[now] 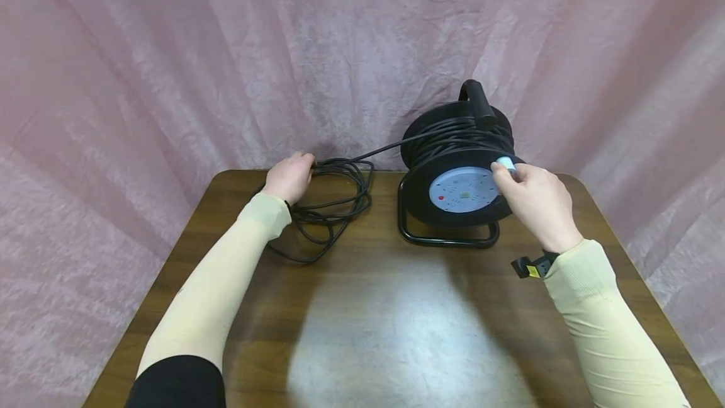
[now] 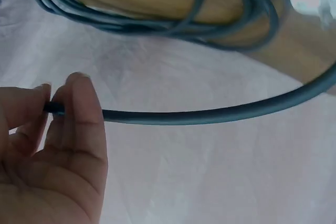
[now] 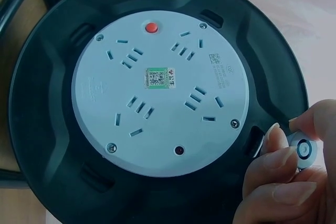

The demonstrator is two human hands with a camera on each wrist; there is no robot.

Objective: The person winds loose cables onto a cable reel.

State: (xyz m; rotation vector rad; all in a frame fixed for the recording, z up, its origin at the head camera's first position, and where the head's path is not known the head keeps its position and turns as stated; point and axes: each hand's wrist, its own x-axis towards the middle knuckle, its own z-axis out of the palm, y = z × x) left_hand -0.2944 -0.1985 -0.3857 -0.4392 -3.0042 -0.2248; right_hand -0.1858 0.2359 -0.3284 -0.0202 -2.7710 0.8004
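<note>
Black cable reel (image 1: 461,159): R hand (image 1: 540,203) on winding knob (image 1: 506,163), L hand (image 1: 290,178) on cable (image 2: 184,118)

The reel stands upright on its tubular stand (image 1: 447,242), toward the far R part of the wooden table (image 1: 408,332), near the pink curtain (image 1: 340,49). Loose coils (image 2: 157,28) lie on the table to its L, w/ one fairly straight run of cable going up to the drum.

R hand: fingers curled in around the knob, thumb against it, i.e. a proper hold near the edge of the front flange (image 3: 44,124). L hand: thumb & fingertips pinch the cable, palm not wrapped around it.

Step in hand looks like cranking the reel while guiding the cable; turn direction can't be told. To do it well, IMO: let the knob spin inside the fingers, wrist following the circle, no sideways shove, b/c no hand braces the stand & it could skid or tip. L pinch s/b light enough for cable to slip thru, firm enough for a bit of tension. Shift the feed point side to side so turns lie flat across the drum, not heaped at one end. Main risk = the coils: strands cross, so a snag or kink is likely; ease them apart w/ the L fingers. Mind R knuckles vs. the carry handle (image 1: 480,106) up top.
</note>
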